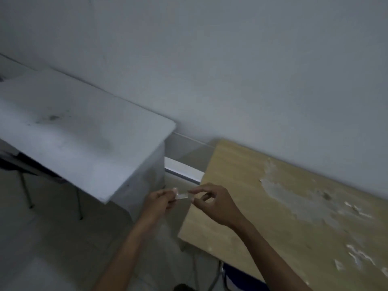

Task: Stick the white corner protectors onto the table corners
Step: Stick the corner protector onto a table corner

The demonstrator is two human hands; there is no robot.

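A small pale corner protector (182, 195) is held between both hands, in the gap between two tables. My left hand (160, 201) grips its left end with curled fingers. My right hand (212, 203) pinches its right end between thumb and forefinger. The wooden table (273, 206) lies to the right, its near left corner (180, 236) just below my hands and its far left corner (218, 141) against the wall. The picture is dim and blurred, so the protector's shape is unclear.
A white table (79, 133) stands to the left, its near corner (105, 201) close to my left hand. The wooden top has worn, peeling patches (298, 194) at the right. Chair legs (27, 192) stand under the white table. A white wall runs behind both tables.
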